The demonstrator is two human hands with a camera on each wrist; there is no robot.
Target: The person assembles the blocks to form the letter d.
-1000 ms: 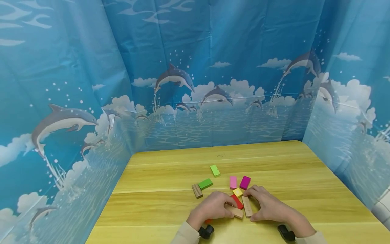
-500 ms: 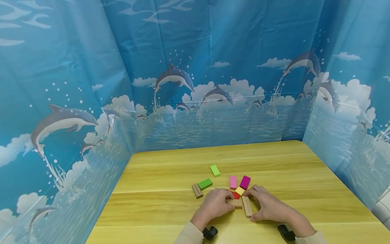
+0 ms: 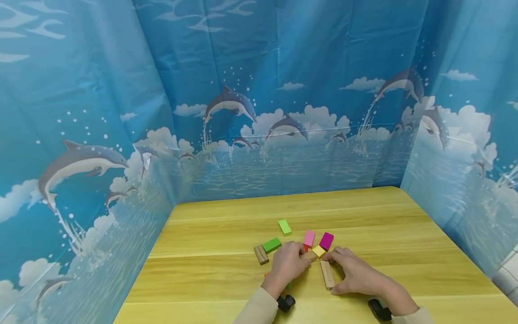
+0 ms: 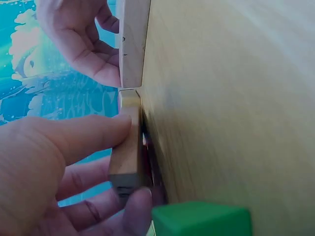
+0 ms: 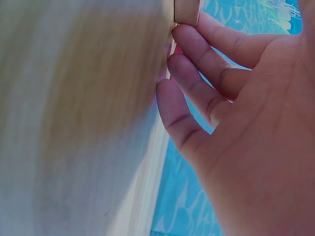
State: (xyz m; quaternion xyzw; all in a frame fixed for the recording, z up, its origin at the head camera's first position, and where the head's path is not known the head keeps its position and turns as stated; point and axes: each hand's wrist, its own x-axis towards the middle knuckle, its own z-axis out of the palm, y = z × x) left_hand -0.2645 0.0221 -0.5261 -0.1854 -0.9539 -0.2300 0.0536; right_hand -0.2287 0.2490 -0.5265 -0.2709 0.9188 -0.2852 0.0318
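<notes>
My left hand (image 3: 288, 263) pinches a plain wooden block (image 4: 126, 147) between thumb and fingers, low over the tabletop. In the head view its far end lies close to a small yellow block (image 3: 319, 251), while a red block (image 3: 305, 248) is mostly hidden behind my fingers. A second, lighter wooden block (image 3: 327, 275) lies flat to the right; my right hand (image 3: 354, 272) holds it lengthwise, index finger at the far end and thumb at the near end. Just beyond are a pink block (image 3: 309, 238) and a magenta block (image 3: 326, 241).
Left of my hands lie a striped brown block (image 3: 261, 254), a green block (image 3: 272, 245) and a lime block (image 3: 285, 227). Another green block (image 4: 202, 219) sits under my left wrist, with a sliver of orange-red block (image 3: 266, 274) nearby. A dolphin-print curtain (image 3: 259, 171) surrounds the wooden table (image 3: 194, 274).
My left hand has moved away from me with its wooden block, turning it. The red block shifted forward, the yellow one slightly rightward, and the pink one tilted. My right hand stayed put.
</notes>
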